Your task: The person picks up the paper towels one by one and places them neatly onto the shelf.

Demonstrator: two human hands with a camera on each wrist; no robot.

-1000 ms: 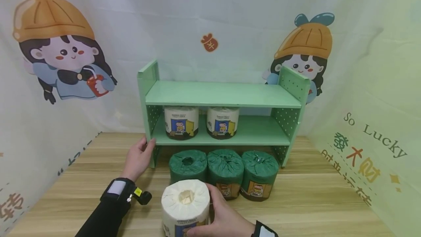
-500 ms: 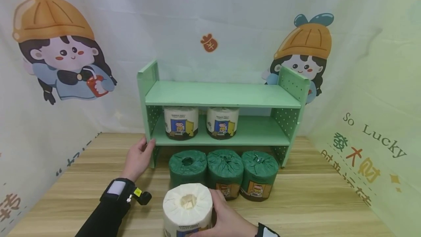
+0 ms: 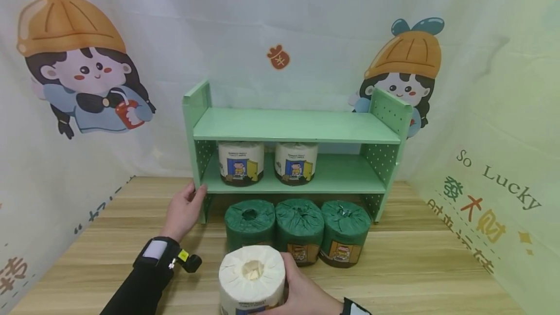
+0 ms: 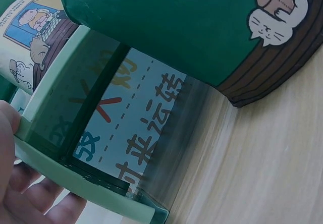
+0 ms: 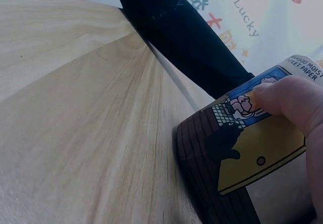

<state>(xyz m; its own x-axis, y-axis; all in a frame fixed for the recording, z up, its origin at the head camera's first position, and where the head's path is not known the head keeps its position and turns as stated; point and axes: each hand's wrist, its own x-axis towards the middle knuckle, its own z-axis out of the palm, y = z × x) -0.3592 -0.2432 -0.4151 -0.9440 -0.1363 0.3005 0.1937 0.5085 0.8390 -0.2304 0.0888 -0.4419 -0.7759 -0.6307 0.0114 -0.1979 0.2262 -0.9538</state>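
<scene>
My right hand [image 3: 302, 291] grips a cream-wrapped toilet paper roll [image 3: 251, 276] from its right side, near the front of the wooden table. In the right wrist view, the thumb presses on the printed label of this toilet paper roll [image 5: 272, 151]. At the left end of a green two-tier shelf [image 3: 297, 125], my left hand [image 3: 185, 210] holds the side panel. The left wrist view has thumb and fingers on opposite sides of that green panel [image 4: 75, 176]. Two matching cream rolls, a left one [image 3: 241, 163] and a right one [image 3: 296, 163], stand on the shelf's lower tier.
Three green-wrapped rolls stand side by side before the shelf: left [image 3: 250, 222], middle [image 3: 299, 225] and right [image 3: 345, 230]. Printed cloth [image 3: 306, 23] hangs behind and along the sides. The wooden table [image 3: 420, 256] extends right of the rolls.
The cream roll in my right hand has shifted a little to the right and closer to me. My left hand stays on the shelf panel.
</scene>
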